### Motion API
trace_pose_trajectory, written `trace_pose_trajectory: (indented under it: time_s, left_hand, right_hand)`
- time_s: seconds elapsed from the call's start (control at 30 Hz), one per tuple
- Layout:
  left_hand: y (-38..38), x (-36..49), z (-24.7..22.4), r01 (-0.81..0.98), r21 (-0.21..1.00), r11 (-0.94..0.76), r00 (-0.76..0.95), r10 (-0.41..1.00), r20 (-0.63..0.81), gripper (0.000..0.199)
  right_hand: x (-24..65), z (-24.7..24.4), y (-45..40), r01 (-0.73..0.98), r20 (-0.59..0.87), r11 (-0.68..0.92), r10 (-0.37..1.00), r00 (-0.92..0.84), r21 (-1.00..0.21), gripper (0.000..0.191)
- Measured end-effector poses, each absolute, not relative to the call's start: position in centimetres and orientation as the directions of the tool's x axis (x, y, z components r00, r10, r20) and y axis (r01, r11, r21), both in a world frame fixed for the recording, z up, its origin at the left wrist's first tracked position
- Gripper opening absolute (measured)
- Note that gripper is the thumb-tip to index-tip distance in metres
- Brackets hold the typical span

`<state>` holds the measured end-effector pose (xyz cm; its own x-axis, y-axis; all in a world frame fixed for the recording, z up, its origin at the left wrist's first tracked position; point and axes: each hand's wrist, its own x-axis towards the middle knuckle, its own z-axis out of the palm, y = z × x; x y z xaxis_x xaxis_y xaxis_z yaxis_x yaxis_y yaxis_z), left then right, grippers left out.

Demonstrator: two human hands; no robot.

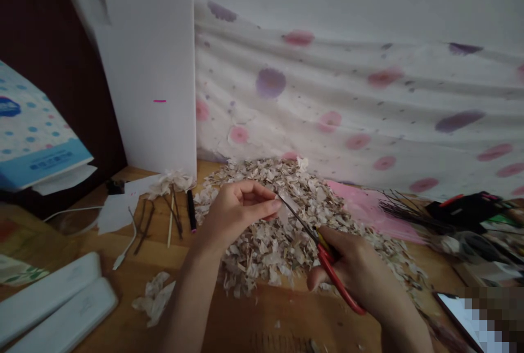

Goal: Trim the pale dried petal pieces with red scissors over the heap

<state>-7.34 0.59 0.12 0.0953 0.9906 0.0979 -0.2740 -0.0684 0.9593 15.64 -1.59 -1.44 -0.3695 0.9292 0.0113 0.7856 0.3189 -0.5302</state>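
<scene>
My left hand (239,212) is closed, its thumb and fingertips pinching a thin, pale, petal-like piece (290,210). From the right, my right hand (360,265) grips a pair of scissors (336,282) with red handles. The dark blades point up and left, their tips at the pale piece beside my left fingertips. Whether the blades are parted is hard to make out. Below and behind both hands spreads a wide heap of dry, whitish flakes (266,244) on the wooden table (241,325).
Left of the heap lie a black marker (191,211), thin twigs (144,227), a white cable (133,233) and a small pale pile (153,295). White cases (57,298) sit at the lower left. A pink sheet (376,211) and dark twigs (403,211) lie right. A white board (155,69) stands behind.
</scene>
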Motion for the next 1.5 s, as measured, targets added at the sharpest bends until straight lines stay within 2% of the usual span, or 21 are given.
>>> trace_pose_trajectory:
  time_s: [0.1, 0.43, 0.6, 0.7, 0.83, 0.9, 1.0, 1.1, 1.17, 1.27, 1.33, 1.5]
  left_hand:
    - [0.7, -7.4, 0.1, -0.288, 0.956, -0.056, 0.142, 0.985, 0.100, 0.010]
    - [0.7, -7.3, 0.1, -0.286, 0.958, -0.036, 0.250, 0.962, 0.111, 0.010]
    - [0.3, -7.0, 0.3, -0.266, 0.964, -0.011, 0.257, 0.963, 0.082, 0.011]
    - [0.2, -7.2, 0.1, -0.280, 0.960, -0.007, 0.260, 0.962, 0.083, 0.012]
    - [0.3, -7.2, 0.0, -0.319, 0.947, -0.027, 0.241, 0.964, 0.108, 0.014]
    - [0.2, -6.8, 0.2, -0.318, 0.947, -0.052, 0.208, 0.970, 0.123, 0.020]
    - [-0.2, -5.4, 0.5, -0.290, 0.951, -0.105, 0.123, 0.982, 0.146, 0.015]
    - [-1.0, -3.9, 0.7, -0.254, 0.958, -0.137, 0.087, 0.983, 0.163, 0.009]
    - [-1.4, -3.0, 0.8, -0.239, 0.961, -0.136, 0.080, 0.984, 0.159, 0.007]
    - [-1.9, -2.2, 0.6, -0.230, 0.966, -0.120, 0.079, 0.987, 0.141, 0.011]
    - [-2.0, -1.9, 0.4, -0.225, 0.969, -0.101, 0.098, 0.987, 0.126, 0.015]
    - [-2.0, -1.7, 0.2, -0.174, 0.982, -0.075, 0.153, 0.983, 0.102, 0.015]
  right_hand:
    - [15.9, -1.2, -1.4, 0.784, -0.004, 0.313, 0.928, -0.373, -0.535, 0.028]
    - [15.8, 0.0, -1.9, 0.827, 0.001, 0.355, 0.919, -0.394, -0.437, 0.051]
    - [15.8, -0.2, -1.9, 0.784, -0.032, 0.318, 0.919, -0.394, -0.533, 0.041]
    - [16.1, -0.2, -1.9, 0.738, -0.004, 0.305, 0.923, -0.385, -0.602, 0.047]
    - [16.6, -0.6, -2.0, 0.577, 0.135, 0.336, 0.922, -0.363, -0.744, 0.065]
    - [16.5, -1.3, -2.2, 0.406, 0.228, 0.358, 0.914, -0.335, -0.841, 0.074]
    - [15.7, -2.8, -2.4, 0.140, 0.312, 0.354, 0.916, -0.255, -0.925, 0.084]
    - [14.5, -3.8, -2.5, 0.021, 0.335, 0.344, 0.926, -0.175, -0.939, 0.078]
    - [13.8, -3.6, -2.6, 0.006, 0.338, 0.341, 0.934, -0.115, -0.940, 0.066]
    - [13.0, -2.5, -2.9, 0.063, 0.258, 0.255, 0.965, 0.050, -0.965, 0.048]
    - [12.7, -1.8, -3.1, 0.118, 0.198, 0.183, 0.970, 0.140, -0.976, 0.043]
    - [12.8, -1.5, -3.0, 0.155, 0.236, 0.213, 0.961, 0.144, -0.965, 0.039]
